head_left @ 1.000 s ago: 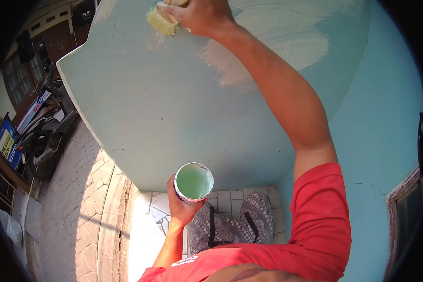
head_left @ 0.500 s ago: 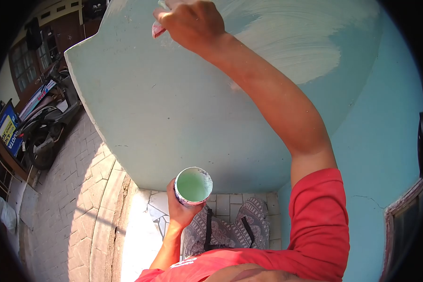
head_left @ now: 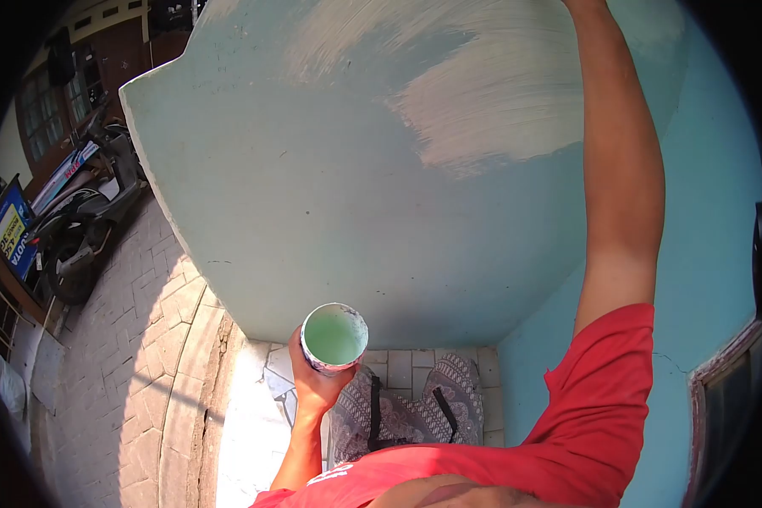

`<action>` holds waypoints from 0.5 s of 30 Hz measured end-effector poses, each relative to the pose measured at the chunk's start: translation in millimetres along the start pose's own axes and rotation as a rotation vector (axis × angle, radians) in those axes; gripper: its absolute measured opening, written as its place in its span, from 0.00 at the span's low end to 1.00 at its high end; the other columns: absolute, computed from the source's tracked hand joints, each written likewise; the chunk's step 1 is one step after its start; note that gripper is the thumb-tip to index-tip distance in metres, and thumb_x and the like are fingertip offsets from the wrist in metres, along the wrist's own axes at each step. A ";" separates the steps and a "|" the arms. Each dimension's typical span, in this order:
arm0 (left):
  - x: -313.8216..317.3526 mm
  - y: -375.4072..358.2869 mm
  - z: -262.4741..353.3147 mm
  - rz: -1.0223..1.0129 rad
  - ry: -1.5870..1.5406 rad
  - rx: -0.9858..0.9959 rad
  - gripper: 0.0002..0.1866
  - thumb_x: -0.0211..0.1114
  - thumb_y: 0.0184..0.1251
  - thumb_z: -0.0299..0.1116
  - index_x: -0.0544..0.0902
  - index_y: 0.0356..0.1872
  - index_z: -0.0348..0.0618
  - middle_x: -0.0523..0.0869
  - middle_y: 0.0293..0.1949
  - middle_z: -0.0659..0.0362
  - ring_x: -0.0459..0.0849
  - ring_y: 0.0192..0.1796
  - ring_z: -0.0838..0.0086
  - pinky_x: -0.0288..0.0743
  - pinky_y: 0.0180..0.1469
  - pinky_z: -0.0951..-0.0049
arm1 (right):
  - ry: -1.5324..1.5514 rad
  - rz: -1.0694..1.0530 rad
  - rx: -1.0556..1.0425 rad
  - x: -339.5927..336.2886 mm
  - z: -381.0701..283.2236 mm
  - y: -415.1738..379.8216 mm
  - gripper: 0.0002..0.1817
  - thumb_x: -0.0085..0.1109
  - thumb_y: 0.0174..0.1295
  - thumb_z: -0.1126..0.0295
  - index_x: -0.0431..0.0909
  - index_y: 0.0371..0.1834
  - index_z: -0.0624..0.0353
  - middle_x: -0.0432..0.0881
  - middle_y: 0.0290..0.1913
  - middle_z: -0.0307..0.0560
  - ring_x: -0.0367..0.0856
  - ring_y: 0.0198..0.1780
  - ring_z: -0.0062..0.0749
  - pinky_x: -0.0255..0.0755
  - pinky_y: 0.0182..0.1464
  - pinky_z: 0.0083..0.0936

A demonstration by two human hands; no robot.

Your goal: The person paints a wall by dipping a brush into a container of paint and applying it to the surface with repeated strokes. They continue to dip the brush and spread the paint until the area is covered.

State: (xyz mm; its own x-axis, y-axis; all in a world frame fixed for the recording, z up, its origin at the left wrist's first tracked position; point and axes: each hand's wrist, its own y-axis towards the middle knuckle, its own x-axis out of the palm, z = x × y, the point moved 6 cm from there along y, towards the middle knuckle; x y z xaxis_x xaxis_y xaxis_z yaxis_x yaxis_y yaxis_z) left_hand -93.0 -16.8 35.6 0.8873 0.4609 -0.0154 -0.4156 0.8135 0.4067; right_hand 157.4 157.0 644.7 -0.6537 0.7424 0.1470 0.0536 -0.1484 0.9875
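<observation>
My left hand (head_left: 313,383) is wrapped round a small paint can (head_left: 360,320) low in the middle. Pale green paint (head_left: 332,337) shows inside, and the rim is smeared. My right arm (head_left: 622,161) reaches up along the right side, its hand cut off by the top edge. Beyond it stands a blue-green wall (head_left: 313,212) with a broad streaky patch of paler paint (head_left: 491,102) on its upper part.
A second wall (head_left: 626,339) meets this one on the right, with a framed opening (head_left: 732,406) low down. On the left, a parked motorbike (head_left: 85,245) and a signboard (head_left: 15,224) stand beside the paved lane (head_left: 144,356). Tiles (head_left: 400,368) lie underfoot.
My right hand, which held a paintbrush near the wall's upper left, has swung right and up out of view. My left hand and the can have shifted slightly left.
</observation>
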 end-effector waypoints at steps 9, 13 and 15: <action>15.1 11.4 -15.3 -0.053 -0.039 -0.012 0.58 0.89 0.37 0.23 0.65 0.76 0.41 0.78 0.65 0.51 0.81 0.67 0.60 0.74 0.71 0.60 | -0.193 -0.103 -0.673 75.7 -119.7 -163.0 0.06 0.69 0.61 0.72 0.85 0.27 0.50 0.86 0.26 0.42 0.86 0.27 0.37 0.80 0.29 0.38; 28.6 15.9 -2.5 -0.083 -0.030 0.015 0.58 0.89 0.38 0.23 0.65 0.76 0.41 0.78 0.65 0.52 0.81 0.67 0.61 0.75 0.71 0.60 | 0.269 -0.327 -0.575 92.6 -192.9 -286.3 0.05 0.70 0.57 0.71 0.83 0.26 0.52 0.89 0.36 0.45 0.90 0.32 0.41 0.82 0.30 0.35; 29.3 14.5 1.6 -0.104 -0.042 0.016 0.58 0.89 0.39 0.23 0.65 0.76 0.41 0.78 0.65 0.52 0.81 0.66 0.61 0.75 0.71 0.61 | 0.381 -0.554 -0.356 89.3 -197.2 -302.4 0.07 0.71 0.61 0.65 0.86 0.28 0.52 0.90 0.35 0.47 0.90 0.33 0.44 0.84 0.34 0.38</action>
State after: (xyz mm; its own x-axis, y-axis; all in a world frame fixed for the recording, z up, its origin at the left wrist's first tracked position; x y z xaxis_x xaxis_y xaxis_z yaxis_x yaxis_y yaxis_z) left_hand -72.8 7.9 42.5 0.9331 0.3591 -0.0204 -0.3181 0.8504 0.4191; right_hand -66.0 139.4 347.9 -0.7331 0.5025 -0.4583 -0.5628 -0.0698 0.8236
